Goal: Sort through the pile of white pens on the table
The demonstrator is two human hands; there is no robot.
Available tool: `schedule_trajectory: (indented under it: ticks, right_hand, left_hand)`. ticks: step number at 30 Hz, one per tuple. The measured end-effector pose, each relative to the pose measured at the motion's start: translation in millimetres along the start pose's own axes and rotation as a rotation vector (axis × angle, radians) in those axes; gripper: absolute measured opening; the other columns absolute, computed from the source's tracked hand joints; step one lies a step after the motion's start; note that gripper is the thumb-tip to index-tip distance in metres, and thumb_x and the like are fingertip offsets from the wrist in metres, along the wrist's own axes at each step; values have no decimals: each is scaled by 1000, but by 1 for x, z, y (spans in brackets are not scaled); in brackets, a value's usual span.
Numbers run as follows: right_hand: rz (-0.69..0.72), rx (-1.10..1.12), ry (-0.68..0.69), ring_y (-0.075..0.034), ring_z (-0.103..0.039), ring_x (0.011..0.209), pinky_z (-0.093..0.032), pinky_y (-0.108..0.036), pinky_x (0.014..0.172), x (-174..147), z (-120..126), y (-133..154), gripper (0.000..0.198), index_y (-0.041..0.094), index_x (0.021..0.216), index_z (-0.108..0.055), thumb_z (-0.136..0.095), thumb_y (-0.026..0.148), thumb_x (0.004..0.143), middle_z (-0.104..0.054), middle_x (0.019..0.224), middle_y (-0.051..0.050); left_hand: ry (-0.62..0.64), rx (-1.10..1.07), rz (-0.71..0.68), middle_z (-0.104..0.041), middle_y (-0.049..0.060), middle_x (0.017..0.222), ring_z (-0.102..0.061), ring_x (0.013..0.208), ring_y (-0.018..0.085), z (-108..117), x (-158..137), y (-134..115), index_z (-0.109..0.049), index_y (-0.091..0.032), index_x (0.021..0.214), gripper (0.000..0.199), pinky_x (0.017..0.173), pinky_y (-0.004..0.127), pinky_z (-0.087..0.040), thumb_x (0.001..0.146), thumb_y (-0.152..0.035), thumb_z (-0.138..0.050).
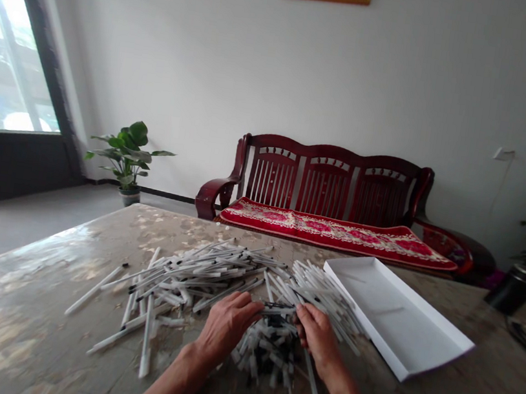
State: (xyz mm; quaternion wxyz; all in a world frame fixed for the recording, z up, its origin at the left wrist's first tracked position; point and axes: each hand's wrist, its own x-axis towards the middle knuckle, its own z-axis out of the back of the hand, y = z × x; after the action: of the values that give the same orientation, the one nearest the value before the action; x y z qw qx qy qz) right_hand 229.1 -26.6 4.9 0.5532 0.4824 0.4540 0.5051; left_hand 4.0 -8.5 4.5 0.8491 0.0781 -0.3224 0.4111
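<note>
My left hand [233, 320] and my right hand [315, 335] are closed and face each other above the table. Between their fingertips runs a thin pen [276, 305] with dark parts, each hand pinching one end; its detail is blurred. Just below lies a heap of short clear and black pen caps [270, 351], partly hidden by the hands. Beyond my left hand is a loose pile of white pens with black ends [204, 267]. A second bunch of whitish pen tubes [322, 293] fans out beyond my right hand.
A shallow white box lid [409, 319] sits right of the tubes. Single pens [148, 337] lie scattered at the left on the stone-patterned table [30, 321]. Behind stand a dark red wooden bench [326, 186] and a potted plant [130, 149]; a black pot [517, 289] is at right.
</note>
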Motion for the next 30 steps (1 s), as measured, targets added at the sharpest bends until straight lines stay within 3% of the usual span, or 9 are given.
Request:
schedule_trajectory:
  ticks: [6,10,15,19,22,26,30]
  right_hand:
    - [134,-32,1,-14,-54,49,-39,-24,42,1,3,1,37,22,70,-61,-64,59,78,-58,57,1]
    - [121,22,54,-18,-62,57,-49,-28,49,2,6,3,39,23,82,-65,-67,61,75,-69,70,-3]
    - [13,-19,37,-14,-53,43,-37,-25,37,2,5,-1,50,23,72,-64,-55,71,82,-61,56,-1]
    - [79,-96,-3,-14,-51,42,-38,-26,39,2,5,2,47,23,64,-62,-62,68,77,-58,50,1]
    - [131,-72,26,-18,-59,51,-45,-29,48,2,5,7,42,23,71,-65,-65,66,74,-66,61,-2]
    - [93,4,43,-22,-66,64,-50,-32,57,1,3,6,44,25,89,-68,-66,65,71,-73,75,-4]
    - [19,-11,9,-18,-59,53,-40,-28,43,0,2,-1,46,25,83,-66,-55,69,80,-67,66,-2]
  left_hand:
    - [-39,-32,15,-67,0,75,-62,71,16,-1,0,3,-72,-26,93,15,63,23,-43,96,-30,-57]
    - [-59,-30,31,-66,0,75,-62,71,16,-2,-1,4,-72,-25,94,16,63,23,-42,97,-30,-57]
    - [-8,7,16,-65,0,73,-62,70,15,1,1,1,-73,-26,92,18,62,22,-42,97,-33,-57]
    - [26,0,27,-67,0,75,-64,71,15,2,1,0,-73,-26,92,16,63,22,-44,96,-32,-59]
    - [35,-15,46,-69,0,78,-66,73,16,0,0,2,-73,-26,96,13,64,23,-45,95,-28,-60]
    - [53,-21,53,-69,-1,79,-66,73,16,-1,-1,4,-73,-27,98,13,63,23,-45,94,-28,-61]
    - [65,-5,42,-67,-1,76,-65,72,16,1,0,2,-73,-26,94,13,62,22,-44,95,-29,-60]
